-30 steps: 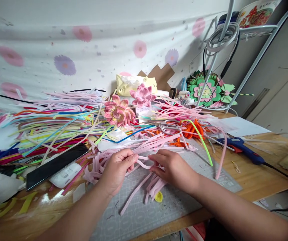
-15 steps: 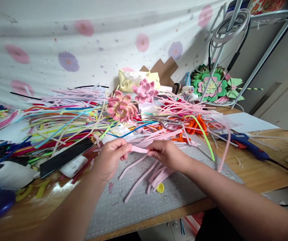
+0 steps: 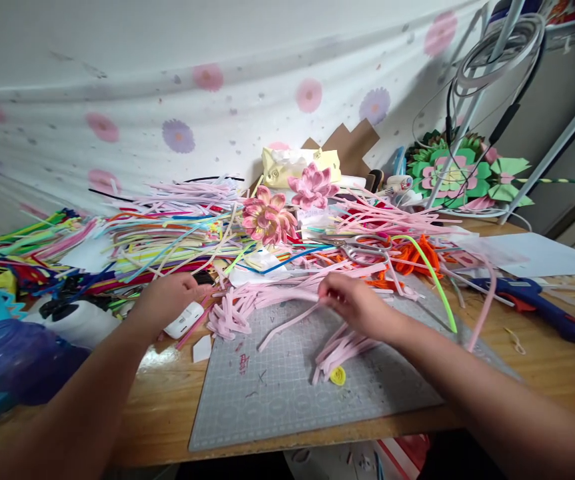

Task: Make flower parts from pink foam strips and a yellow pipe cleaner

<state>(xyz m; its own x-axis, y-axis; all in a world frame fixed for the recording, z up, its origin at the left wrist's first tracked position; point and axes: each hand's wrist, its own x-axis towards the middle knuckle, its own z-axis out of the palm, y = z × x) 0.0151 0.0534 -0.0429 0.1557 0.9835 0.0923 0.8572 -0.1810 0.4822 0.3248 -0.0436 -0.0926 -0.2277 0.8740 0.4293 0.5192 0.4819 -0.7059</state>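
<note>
My right hand is closed, thumb and fingers pinching pink pipe cleaners above the grey cutting mat. One of them slants down to the left onto the mat. My left hand is over a black phone, most of which it hides; its thumb and forefinger look apart, and I cannot tell whether they touch it. Just below this hand lies a white earbud case. More pink pipe cleaners lie bundled on the mat, beside a small yellow coil.
Scissors and two pink pipe-cleaner flowers stand out among loose pipe cleaners at the back. A blue glue gun is on the right. Piles of coloured pipe cleaners and a blue-purple container occupy the left.
My left hand has released the pink pipe cleaners and moved left, over the phone. The right hand keeps its hold. The view has turned left, shifting the scene rightward.
</note>
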